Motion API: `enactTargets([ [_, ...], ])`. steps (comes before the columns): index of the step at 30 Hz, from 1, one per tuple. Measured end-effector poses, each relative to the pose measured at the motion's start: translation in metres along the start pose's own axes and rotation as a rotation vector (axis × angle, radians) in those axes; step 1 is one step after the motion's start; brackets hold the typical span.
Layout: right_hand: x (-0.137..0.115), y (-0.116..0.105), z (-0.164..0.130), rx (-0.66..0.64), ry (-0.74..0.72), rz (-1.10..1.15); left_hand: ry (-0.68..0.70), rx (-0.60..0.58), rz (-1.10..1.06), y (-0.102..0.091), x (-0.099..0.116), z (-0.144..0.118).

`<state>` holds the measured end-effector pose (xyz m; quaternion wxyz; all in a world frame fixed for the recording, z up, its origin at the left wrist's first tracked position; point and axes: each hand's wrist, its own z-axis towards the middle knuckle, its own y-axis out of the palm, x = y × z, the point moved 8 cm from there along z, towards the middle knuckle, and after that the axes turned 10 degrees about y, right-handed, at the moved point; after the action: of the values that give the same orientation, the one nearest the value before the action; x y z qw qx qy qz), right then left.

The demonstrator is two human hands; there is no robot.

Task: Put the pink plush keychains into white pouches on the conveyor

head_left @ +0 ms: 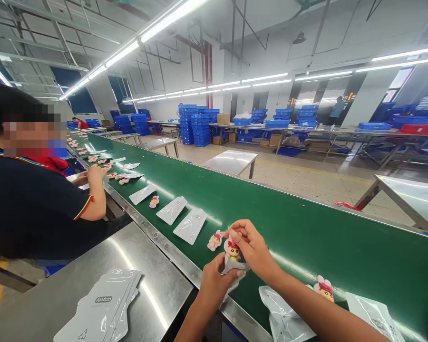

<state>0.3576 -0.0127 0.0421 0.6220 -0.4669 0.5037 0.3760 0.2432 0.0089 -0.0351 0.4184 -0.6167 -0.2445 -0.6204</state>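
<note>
From your head camera, your left hand [214, 280] is curled around the lower edge of a small clear pouch [233, 268], thumb pressed on its front. Your right hand [251, 247] pinches a small doll figure [232, 250] from above, fingers closed on its top, and the figure sits at the mouth of the pouch, just over the near edge of the green conveyor belt [306, 237].

Just left of your hands, a second doll [214, 240] lies loose on the belt. Further up the belt, two flat pouches [190, 225] lie side by side, then another doll [154, 201] and one more pouch [142, 194]. To your right, partly hidden behind your right forearm, a third doll [324, 288] lies on the belt, with a crumpled bag [283, 318] in front of it and another bag [374, 316] beyond.

On the steel bench [57, 294] at your left a stack of empty pouches [103, 306] lies within reach. A co-worker [32, 204] in a dark shirt sits beside you, a hand [96, 173] at the belt's edge among more dolls and pouches. Blue crates [194, 123] are stacked far across the hall.
</note>
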Motion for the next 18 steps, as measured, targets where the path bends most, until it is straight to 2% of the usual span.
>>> enactTargets([
  [5,0.01,0.013,-0.019,-0.224,-0.115,-0.447,0.021,-0.071,-0.148,0.019,0.005,0.005],
  [7,0.014,0.005,-0.03,-0.344,-0.127,-0.496,0.041,-0.166,-0.158,0.032,0.006,0.006],
  [8,0.016,-0.006,-0.035,-0.367,-0.108,-0.484,0.044,-0.215,-0.169,0.037,0.006,0.005],
  [9,0.018,-0.024,-0.039,-0.335,-0.077,-0.475,0.044,-0.256,-0.18,0.039,0.006,0.005],
  [10,0.021,-0.049,-0.043,-0.239,-0.027,-0.498,0.039,-0.283,-0.182,0.04,0.005,0.006],
  [13,0.047,-0.146,-0.069,0.25,0.275,-0.83,0.004,-0.233,-0.127,0.032,0.003,0.018],
  [14,0.065,-0.174,-0.084,0.333,0.437,-0.989,-0.006,-0.194,-0.106,0.032,0.003,0.025],
  [16,0.108,-0.203,-0.109,0.233,0.642,-1.184,-0.009,-0.134,-0.095,0.044,0.006,0.039],
  [18,0.153,-0.219,-0.127,0.102,0.738,-1.247,-0.002,-0.132,-0.101,0.07,0.009,0.057],
])
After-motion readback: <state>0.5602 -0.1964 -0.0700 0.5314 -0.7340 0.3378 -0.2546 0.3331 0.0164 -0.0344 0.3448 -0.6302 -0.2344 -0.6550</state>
